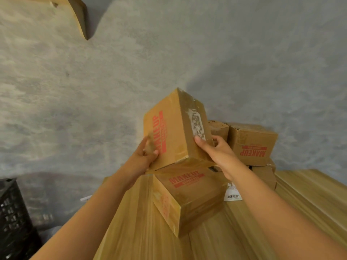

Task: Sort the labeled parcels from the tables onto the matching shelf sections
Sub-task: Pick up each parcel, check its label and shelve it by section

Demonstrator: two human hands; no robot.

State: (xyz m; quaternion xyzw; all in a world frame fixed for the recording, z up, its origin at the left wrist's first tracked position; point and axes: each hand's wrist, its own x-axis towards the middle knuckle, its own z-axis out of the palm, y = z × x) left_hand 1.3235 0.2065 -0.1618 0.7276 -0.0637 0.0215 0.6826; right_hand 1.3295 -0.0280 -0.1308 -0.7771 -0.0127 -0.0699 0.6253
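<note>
I have the box tilted up on one edge atop a second box near the counter's far left corner, my left hand pinching its lower printed corner and my right hand wrapped round the taped side. It looks stiff and light. The glossy tape may be slippery, so I'd grip opposite bare cardboard faces.

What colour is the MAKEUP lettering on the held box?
Red, on the brown held box; the head view shows it.
</note>
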